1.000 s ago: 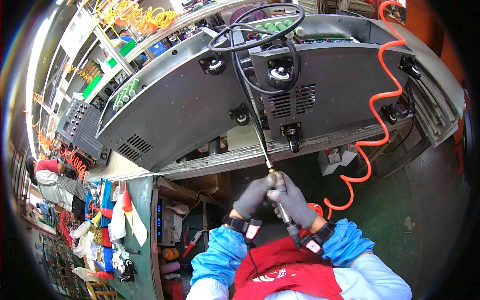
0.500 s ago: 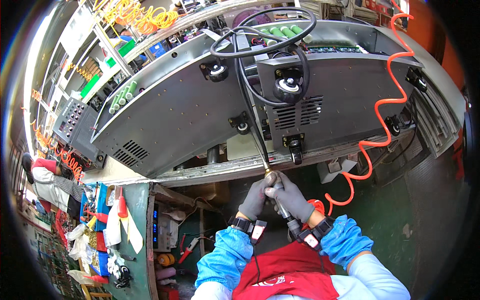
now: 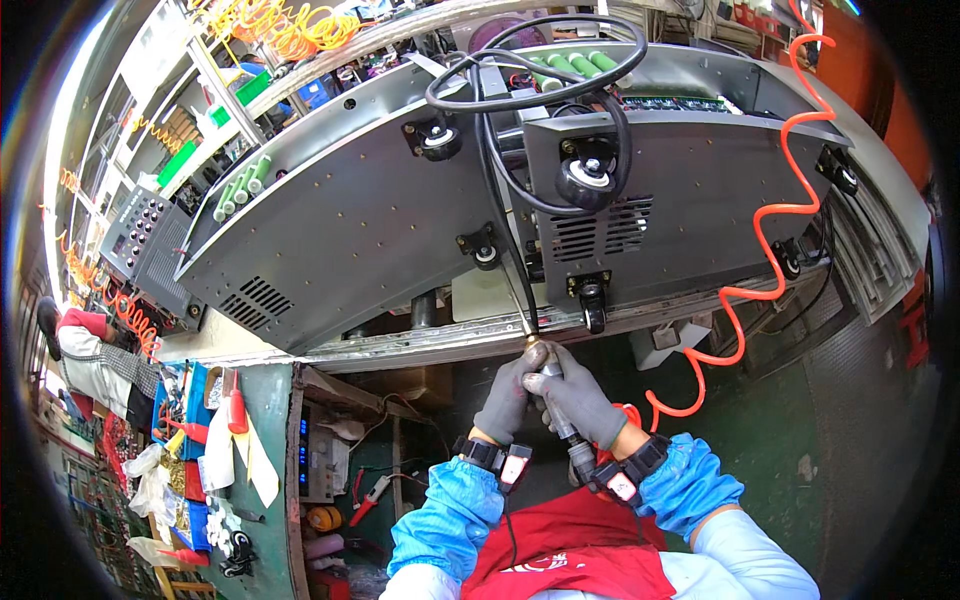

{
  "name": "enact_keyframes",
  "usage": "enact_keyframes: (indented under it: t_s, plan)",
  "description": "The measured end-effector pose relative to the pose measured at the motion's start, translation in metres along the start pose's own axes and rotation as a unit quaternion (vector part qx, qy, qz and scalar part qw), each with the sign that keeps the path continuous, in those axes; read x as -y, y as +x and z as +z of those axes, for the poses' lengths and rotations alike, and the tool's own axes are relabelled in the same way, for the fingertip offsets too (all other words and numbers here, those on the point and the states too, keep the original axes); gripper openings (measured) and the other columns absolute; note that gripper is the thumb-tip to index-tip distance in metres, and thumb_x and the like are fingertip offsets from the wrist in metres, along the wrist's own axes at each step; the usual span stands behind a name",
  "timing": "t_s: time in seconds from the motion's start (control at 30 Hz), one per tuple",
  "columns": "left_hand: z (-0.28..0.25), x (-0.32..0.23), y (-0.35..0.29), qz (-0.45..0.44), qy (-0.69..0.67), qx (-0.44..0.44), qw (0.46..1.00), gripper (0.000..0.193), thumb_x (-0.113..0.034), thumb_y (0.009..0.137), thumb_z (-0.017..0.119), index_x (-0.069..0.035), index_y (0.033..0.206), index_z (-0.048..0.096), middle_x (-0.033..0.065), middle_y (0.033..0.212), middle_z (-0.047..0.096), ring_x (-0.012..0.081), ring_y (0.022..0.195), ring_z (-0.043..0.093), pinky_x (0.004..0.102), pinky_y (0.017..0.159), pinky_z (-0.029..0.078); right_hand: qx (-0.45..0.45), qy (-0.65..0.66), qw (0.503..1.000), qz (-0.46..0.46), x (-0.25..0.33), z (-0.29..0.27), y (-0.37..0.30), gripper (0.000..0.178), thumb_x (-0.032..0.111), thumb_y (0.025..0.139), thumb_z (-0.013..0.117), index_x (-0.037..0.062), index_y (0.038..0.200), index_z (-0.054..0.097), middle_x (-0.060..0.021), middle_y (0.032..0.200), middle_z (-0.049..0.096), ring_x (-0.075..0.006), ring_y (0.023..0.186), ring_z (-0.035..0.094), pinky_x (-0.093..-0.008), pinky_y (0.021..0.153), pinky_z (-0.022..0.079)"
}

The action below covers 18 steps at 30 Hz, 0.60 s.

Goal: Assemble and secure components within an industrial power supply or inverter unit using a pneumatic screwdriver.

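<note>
Grey-gloved fingers (image 3: 527, 361) of the left hand (image 3: 505, 400) and right hand (image 3: 588, 404) clasp the tubular tool (image 3: 572, 435) between them.

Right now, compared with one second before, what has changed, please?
The left hand , the right hand and the tool they hold appear moved forward, closer to the bench edge ; the camera view shifted too. Nothing was taken or let go. The grey panels stayed in place.
</note>
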State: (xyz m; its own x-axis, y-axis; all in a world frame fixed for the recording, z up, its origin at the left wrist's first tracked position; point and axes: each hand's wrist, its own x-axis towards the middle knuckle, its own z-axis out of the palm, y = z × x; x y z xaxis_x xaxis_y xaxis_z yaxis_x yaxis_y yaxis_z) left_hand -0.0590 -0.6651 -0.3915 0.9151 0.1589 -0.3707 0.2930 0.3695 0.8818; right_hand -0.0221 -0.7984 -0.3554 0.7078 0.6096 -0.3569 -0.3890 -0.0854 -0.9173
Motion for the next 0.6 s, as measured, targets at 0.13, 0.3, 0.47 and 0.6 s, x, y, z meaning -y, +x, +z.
enact_keyframes:
  t_s: [0.13, 0.3, 0.47, 0.6]
  plan:
    - [0.000, 0.001, 0.002, -0.001, -0.027, 0.006, 1.000, 0.046, -0.054, 0.093, 0.056, -0.009, 0.088, 0.065, -0.0007, 0.071, 0.061, 0.0087, 0.058, 0.055, 0.0238, 0.051, 0.038, 0.003, 0.000, 1.000, 0.005, 0.001, 0.000, 0.000, 0.061, 0.024, 0.088, 0.065, 0.0154, 0.143, 0.038, -0.0025, 0.076, 0.055, -0.0117, 0.051, 0.054, -0.0272, 0.043, 0.046]
    - [0.004, -0.002, 0.003, 0.013, -0.030, 0.021, 0.999, 0.045, -0.053, 0.094, 0.056, -0.009, 0.087, 0.065, 0.0000, 0.069, 0.061, 0.0094, 0.056, 0.054, 0.0239, 0.049, 0.038, 0.014, 0.031, 0.999, 0.010, 0.004, -0.004, 0.001, 0.059, 0.027, 0.088, 0.067, 0.0128, 0.138, 0.040, -0.0035, 0.075, 0.055, -0.0136, 0.051, 0.054, -0.0288, 0.044, 0.046]
    - [0.004, 0.001, 0.005, 0.006, -0.039, 0.005, 0.999, 0.044, -0.051, 0.095, 0.057, -0.008, 0.085, 0.065, 0.0007, 0.071, 0.061, 0.0090, 0.055, 0.053, 0.0240, 0.049, 0.037, 0.021, 0.044, 0.999, 0.010, 0.003, -0.004, 0.001, 0.058, 0.026, 0.089, 0.067, 0.0132, 0.138, 0.041, -0.0036, 0.076, 0.055, -0.0132, 0.051, 0.055, -0.0287, 0.044, 0.046]
    - [0.002, 0.006, 0.009, 0.003, -0.052, -0.003, 0.999, 0.045, -0.051, 0.094, 0.057, -0.008, 0.085, 0.065, 0.0004, 0.071, 0.061, 0.0087, 0.055, 0.052, 0.0242, 0.048, 0.037, 0.013, 0.043, 0.999, -0.005, -0.008, -0.006, 0.006, 0.057, 0.024, 0.089, 0.067, 0.0135, 0.139, 0.041, -0.0036, 0.077, 0.055, -0.0130, 0.052, 0.055, -0.0285, 0.044, 0.046]
